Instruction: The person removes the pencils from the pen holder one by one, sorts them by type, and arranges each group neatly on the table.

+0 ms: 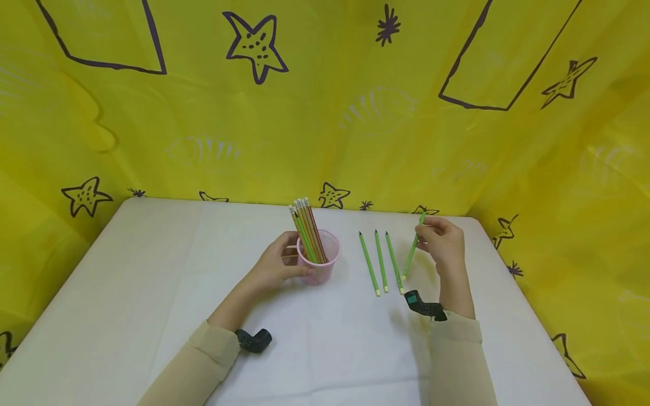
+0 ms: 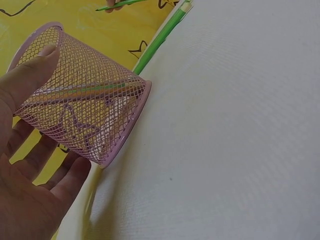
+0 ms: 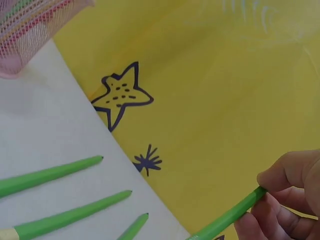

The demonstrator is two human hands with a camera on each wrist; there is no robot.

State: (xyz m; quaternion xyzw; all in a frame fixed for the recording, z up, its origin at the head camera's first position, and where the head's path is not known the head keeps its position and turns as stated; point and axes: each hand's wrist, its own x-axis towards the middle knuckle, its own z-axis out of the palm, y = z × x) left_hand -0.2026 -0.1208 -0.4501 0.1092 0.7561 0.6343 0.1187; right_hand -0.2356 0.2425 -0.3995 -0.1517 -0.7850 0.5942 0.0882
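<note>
My left hand (image 1: 276, 264) grips a pink mesh pencil cup (image 2: 80, 90) from its left side, thumb across the front and fingers behind. Inside lean several pencils (image 1: 308, 231), mostly yellowish and brown with one bright green, white eraser ends up. To the right, my right hand (image 1: 444, 242) pinches a green pencil (image 3: 227, 217) near its upper end, between thumb and fingers. That pencil slants down to its pale yellow end, close by the lower end of the nearest of three green pencils (image 1: 381, 262) lying side by side, dark tips pointing away.
A white-covered table (image 1: 304, 349) spreads under everything. Yellow cloth (image 1: 304, 113) with drawn starfish hangs behind it and at both sides. Each wrist wears a black camera, one at the left sleeve (image 1: 203, 349) and one at the right sleeve (image 1: 459, 361).
</note>
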